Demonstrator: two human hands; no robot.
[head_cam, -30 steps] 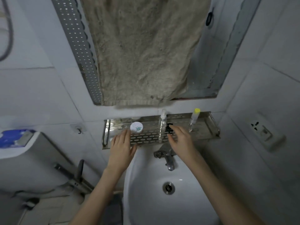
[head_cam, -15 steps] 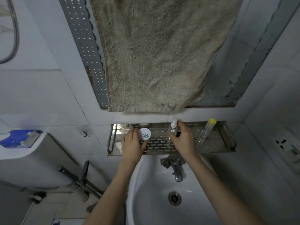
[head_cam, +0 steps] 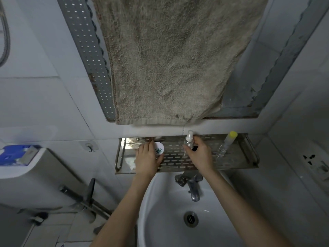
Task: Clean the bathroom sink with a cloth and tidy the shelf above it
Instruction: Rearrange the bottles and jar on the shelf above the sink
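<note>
A perforated steel shelf [head_cam: 236, 160] hangs on the wall above the white sink [head_cam: 165, 221]. On its left part, my left hand [head_cam: 146, 160] grips a small white jar with a green star on the lid [head_cam: 159, 148]. My right hand [head_cam: 199, 155] holds a clear spray bottle [head_cam: 189, 139] upright at the shelf's middle, with a small black thing partly hidden under its fingers. A clear bottle with a yellow cap [head_cam: 227, 143] stands further right on the shelf. A beige towel [head_cam: 169, 59] hangs above the shelf over a mirror frame.
A chrome tap [head_cam: 193, 188] sticks out over the sink just below the shelf. The sink drain [head_cam: 190, 218] is at the bottom. A white cistern [head_cam: 26, 180] with a blue item on top stands at left. A wall socket [head_cam: 316, 164] sits at right.
Both hands have moved up from the shelf's front edge onto the shelf. The left hand has taken hold of the white jar and the right hand of the spray bottle. The view tilted and moved closer.
</note>
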